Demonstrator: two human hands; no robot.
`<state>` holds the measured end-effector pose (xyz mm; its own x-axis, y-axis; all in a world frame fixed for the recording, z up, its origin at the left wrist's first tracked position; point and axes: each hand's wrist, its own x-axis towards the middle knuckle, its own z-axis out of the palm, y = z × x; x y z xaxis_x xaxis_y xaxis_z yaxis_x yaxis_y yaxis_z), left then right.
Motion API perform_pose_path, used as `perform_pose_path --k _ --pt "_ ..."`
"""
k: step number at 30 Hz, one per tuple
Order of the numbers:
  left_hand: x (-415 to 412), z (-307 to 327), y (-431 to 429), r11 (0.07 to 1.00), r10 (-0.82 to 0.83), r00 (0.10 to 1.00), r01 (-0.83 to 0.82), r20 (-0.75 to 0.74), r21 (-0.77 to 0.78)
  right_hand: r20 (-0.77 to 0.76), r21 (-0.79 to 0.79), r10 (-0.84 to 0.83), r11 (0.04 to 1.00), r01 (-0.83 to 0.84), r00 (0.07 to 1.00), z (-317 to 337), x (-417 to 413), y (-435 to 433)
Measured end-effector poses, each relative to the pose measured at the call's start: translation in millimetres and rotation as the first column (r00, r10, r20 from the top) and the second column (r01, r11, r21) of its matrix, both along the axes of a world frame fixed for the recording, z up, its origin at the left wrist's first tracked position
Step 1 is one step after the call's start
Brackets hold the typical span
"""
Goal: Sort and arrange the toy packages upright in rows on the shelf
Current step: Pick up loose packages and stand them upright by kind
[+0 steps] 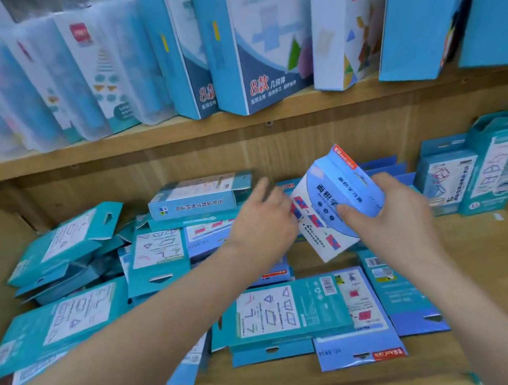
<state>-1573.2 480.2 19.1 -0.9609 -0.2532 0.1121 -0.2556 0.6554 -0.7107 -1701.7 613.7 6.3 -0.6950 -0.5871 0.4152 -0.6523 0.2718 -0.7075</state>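
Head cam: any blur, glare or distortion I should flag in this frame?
Head view: pale packs upper left are smeared, unreadable; the blue-white box in the right hand is fairly sharp; wide-angle bowing tilts the upper shelf board; lighting even, no hard glare.

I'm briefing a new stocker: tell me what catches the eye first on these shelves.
At centre, the right hand grips a light blue and white cardboard package, tilted above the lower wooden shelf, with the open left hand reaching beside it. Under and left of the hands sprawls a heap of flat teal card packages lying down, while a few upright teal packages stand at the far right. Tall blue and white boxes line the upper shelf.
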Motion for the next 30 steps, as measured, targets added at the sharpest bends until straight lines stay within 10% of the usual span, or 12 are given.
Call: perform_pose_path --k 4,16,30 --pt "-27 -11 -10 0.974 0.2 0.949 -0.22 0.245 0.055 -0.059 0.058 -0.014 0.998 0.017 0.998 0 -11 -10" --pt "-40 -23 -29 0.918 0.341 0.908 -0.378 0.246 0.122 -0.002 0.223 0.126 0.967 -0.123 0.992 5 -49 1" --pt "4 -12 -20 0.898 0.409 0.878 -0.436 0.248 0.061 -0.051 -0.042 0.328 0.943 -0.33 0.943 4 -30 -60"
